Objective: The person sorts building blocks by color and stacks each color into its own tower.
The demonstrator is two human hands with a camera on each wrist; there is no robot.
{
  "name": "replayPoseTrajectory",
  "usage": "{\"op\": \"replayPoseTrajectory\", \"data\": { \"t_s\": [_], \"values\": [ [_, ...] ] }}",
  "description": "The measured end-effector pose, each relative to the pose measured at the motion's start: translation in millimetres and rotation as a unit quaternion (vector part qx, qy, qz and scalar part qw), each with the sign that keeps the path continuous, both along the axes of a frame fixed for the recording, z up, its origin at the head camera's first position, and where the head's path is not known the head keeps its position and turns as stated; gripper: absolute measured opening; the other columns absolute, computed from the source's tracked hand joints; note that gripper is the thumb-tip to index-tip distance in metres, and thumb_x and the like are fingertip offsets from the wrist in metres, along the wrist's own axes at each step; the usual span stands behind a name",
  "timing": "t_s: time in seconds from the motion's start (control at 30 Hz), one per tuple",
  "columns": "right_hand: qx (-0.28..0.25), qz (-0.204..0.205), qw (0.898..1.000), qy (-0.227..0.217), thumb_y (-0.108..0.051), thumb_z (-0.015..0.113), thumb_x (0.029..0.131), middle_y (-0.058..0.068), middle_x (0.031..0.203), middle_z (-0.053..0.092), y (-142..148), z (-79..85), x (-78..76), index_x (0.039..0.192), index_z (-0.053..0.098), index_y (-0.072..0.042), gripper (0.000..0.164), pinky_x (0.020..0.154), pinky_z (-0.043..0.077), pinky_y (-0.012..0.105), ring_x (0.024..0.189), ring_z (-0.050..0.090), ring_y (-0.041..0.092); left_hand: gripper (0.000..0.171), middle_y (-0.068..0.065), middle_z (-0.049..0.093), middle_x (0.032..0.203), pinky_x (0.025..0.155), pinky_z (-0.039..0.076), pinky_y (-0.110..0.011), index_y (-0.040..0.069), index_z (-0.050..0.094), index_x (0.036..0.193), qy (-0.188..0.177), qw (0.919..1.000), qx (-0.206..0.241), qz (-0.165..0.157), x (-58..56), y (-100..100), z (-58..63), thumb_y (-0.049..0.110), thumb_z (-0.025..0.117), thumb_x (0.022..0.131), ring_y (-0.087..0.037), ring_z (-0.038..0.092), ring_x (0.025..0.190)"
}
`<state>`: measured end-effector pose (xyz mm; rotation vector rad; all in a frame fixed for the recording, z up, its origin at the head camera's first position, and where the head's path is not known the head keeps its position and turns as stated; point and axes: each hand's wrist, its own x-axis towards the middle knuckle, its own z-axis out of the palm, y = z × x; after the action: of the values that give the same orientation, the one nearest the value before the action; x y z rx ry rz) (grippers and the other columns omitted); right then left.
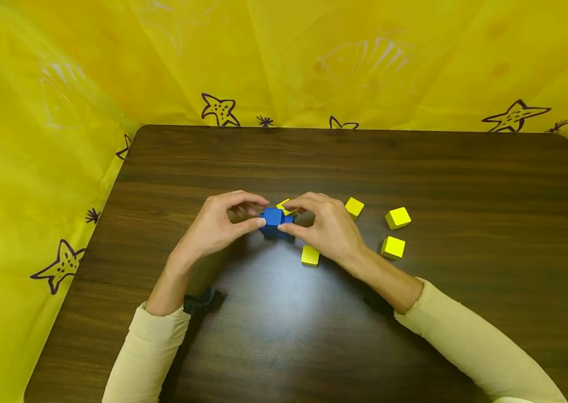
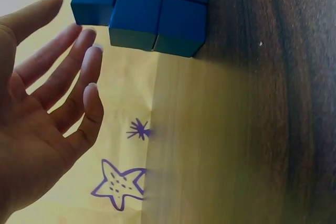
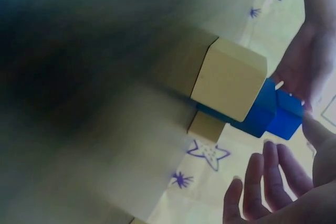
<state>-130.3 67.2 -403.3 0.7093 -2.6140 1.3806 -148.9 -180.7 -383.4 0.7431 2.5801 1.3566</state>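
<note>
On the dark table (image 1: 465,179), the left hand (image 1: 217,223) and right hand (image 1: 330,225) are hovering beside a seemingly built blue block stack (image 1: 273,218), both loosely spread, apparently gripping nothing. Five yellow blocks (image 1: 398,218) are lying loose behind, in front and to the right, unstacked.

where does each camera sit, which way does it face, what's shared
Head: on the head, facing forward and down at the table, yellow blocks and blue blocks; both sleeves, left grip and right grip show.
Left wrist: on that wrist, facing the blue blocks; left grip shows.
Right wrist: on that wrist, facing blue blocks past yellow ones; both grips show.
Shared: both wrist views include blue blocks and the starfish-print backdrop.
</note>
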Motion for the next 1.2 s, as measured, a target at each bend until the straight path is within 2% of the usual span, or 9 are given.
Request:
{"op": "replayPoseTrajectory", "data": {
  "t_s": [0.13,0.37,0.5,0.67,0.97,1.2],
  "values": [
    [0.002,-0.005,1.0,-0.004,-0.031,0.085,0.08,0.001,0.101,0.072,7.2,-0.3,-2.0,0.111,0.075,-0.011,0.038,0.071,0.051,0.032,0.09,0.063,0.017,0.024,0.002,0.072,0.098,0.072,0.053,-0.032,0.012,0.072,0.115,-0.013,0.9998,0.006,0.011,-7.4,-3.7,-2.2,0.018,0.074,0.092,-0.014,0.064,0.081],
    [0.023,0.01,0.999,-0.031,-0.022,0.082,0.084,0.003,0.105,0.071,17.7,2.0,-10.8,0.117,0.073,-0.011,0.036,0.077,0.053,0.04,0.091,0.064,0.023,0.025,0.003,0.073,0.097,0.065,0.051,-0.028,0.01,0.073,0.113,-0.049,0.9979,-0.003,0.042,-31.2,-9.6,-16.3,0.02,0.075,0.091,-0.015,0.063,0.077],
    [0.05,0.023,0.997,-0.053,-0.014,0.079,0.086,0.003,0.109,0.071,20.7,1.0,-18.2,0.12,0.072,-0.012,0.035,0.078,0.054,0.04,0.092,0.065,0.024,0.03,0.001,0.072,0.099,0.065,0.05,-0.028,0.01,0.072,0.115,-0.069,0.9968,-0.019,0.035,-43.1,-10.0,-27.0,0.022,0.077,0.089,-0.017,0.064,0.077],
    [0.075,0.033,0.995,-0.064,-0.013,0.08,0.085,0.002,0.11,0.071,22.4,-2.6,-29.9,0.121,0.071,-0.014,0.037,0.081,0.055,0.038,0.094,0.066,0.021,0.033,-0.002,0.072,0.099,0.067,0.05,-0.031,0.01,0.072,0.115,-0.076,0.9963,-0.036,0.016,-54.6,-7.3,-34.3,0.024,0.079,0.087,-0.018,0.063,0.078],
    [0.123,0.068,0.988,-0.071,-0.016,0.082,0.084,0.001,0.115,0.07,19.7,-9.4,-48.9,0.123,0.07,-0.012,0.041,0.093,0.05,0.039,0.105,0.064,0.02,0.028,0.0,0.072,0.099,0.068,0.049,-0.03,0.011,0.074,0.111,-0.07,0.9971,-0.03,0.0,-62.9,-2.2,-40.7,0.022,0.08,0.086,-0.016,0.063,0.08],
    [0.148,0.096,0.982,-0.067,-0.023,0.084,0.082,0.001,0.111,0.07,14.4,-12.8,-58.8,0.121,0.072,-0.012,0.042,0.086,0.052,0.034,0.099,0.065,0.016,0.026,0.003,0.073,0.1,0.066,0.049,-0.029,0.014,0.075,0.112,-0.087,0.9941,-0.059,-0.027,-65.2,0.8,-40.4,0.022,0.078,0.088,-0.014,0.065,0.078]
  ]
}}
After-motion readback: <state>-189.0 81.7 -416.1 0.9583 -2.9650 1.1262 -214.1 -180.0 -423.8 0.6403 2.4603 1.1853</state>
